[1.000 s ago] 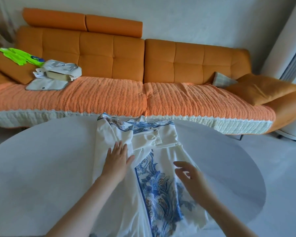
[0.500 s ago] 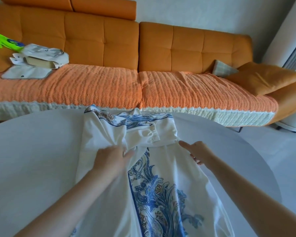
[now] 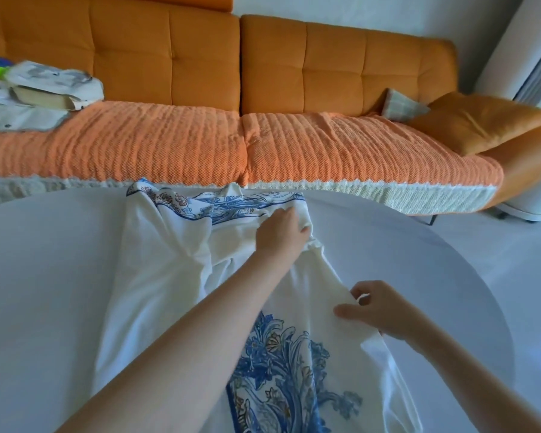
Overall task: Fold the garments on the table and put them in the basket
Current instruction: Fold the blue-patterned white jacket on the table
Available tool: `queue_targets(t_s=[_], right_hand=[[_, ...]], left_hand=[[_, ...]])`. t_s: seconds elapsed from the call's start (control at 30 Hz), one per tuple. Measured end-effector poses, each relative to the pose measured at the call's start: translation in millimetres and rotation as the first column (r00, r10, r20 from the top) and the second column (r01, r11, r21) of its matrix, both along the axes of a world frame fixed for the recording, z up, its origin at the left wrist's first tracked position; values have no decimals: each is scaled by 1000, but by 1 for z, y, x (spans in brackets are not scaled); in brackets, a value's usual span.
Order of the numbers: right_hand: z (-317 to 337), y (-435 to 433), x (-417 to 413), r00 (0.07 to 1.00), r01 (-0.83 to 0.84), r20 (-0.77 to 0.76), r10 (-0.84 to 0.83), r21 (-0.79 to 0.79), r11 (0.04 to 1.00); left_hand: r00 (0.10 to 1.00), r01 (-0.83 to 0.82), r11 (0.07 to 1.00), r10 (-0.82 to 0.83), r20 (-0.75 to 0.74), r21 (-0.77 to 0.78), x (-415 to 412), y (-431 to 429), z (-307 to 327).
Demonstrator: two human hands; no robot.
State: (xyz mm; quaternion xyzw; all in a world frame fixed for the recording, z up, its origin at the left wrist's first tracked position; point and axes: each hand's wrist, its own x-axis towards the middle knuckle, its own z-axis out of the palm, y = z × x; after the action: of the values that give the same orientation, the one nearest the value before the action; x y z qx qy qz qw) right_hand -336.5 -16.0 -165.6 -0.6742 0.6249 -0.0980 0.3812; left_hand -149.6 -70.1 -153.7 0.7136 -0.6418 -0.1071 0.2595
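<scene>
Dress [image 3: 169, 276] spread lengthwise on the round table [image 3: 44, 276], far end at the rim beside the sofa [image 3: 169, 145]. Gripped at its far right corner by the curled left hand [image 3: 283, 228], pinched mid-edge by the right hand [image 3: 377, 307]. Best lifted together, edge taut, carried leftward onto bare tabletop; none spare beyond the far rim.

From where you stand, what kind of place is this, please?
Most likely a living room in a home. A long orange sofa with a loose cushion fills the far side, and a white garment with a blue print lies on a round pale table in front of it.
</scene>
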Motion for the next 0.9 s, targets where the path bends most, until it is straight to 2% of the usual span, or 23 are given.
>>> queue_targets(t_s=[0.17, 0.37, 0.43, 0.53, 0.67, 0.7, 0.8, 0.87, 0.9], right_hand=[[-3, 30, -7, 980, 14, 199, -29, 75, 997], [-10, 56, -14, 985, 0, 174, 12, -66, 998], [-8, 59, -10, 984, -2, 177, 18, -91, 996], [4, 66, -2, 974, -29, 219, 52, -107, 994], [28, 84, 19, 940, -109, 309, 145, -130, 985], [34, 88, 27, 938, -132, 298, 179, -171, 976], [50, 102, 54, 930, -254, 211, 302, -225, 941], [55, 110, 76, 926, -323, 133, 354, -208, 923], [53, 114, 87, 919, -366, 77, 386, -193, 910]], left_hand=[[992, -127, 969, 118, 53, 213, -35, -35, -7], [971, -239, 939, 225, 83, 248, -38, -47, -23], [973, -228, 939, 229, 29, 256, -32, -46, -17], [948, -194, 948, 248, -202, 253, -20, -44, -5], [844, -220, 954, 290, -450, 204, 11, -36, 11], [786, -230, 954, 297, -542, 191, 21, -32, 15], [509, -305, 926, 357, -783, 223, 59, -18, 20], [445, -403, 876, 440, -780, 265, 87, -3, 11], [458, -435, 853, 485, -745, 288, 100, 6, 5]])
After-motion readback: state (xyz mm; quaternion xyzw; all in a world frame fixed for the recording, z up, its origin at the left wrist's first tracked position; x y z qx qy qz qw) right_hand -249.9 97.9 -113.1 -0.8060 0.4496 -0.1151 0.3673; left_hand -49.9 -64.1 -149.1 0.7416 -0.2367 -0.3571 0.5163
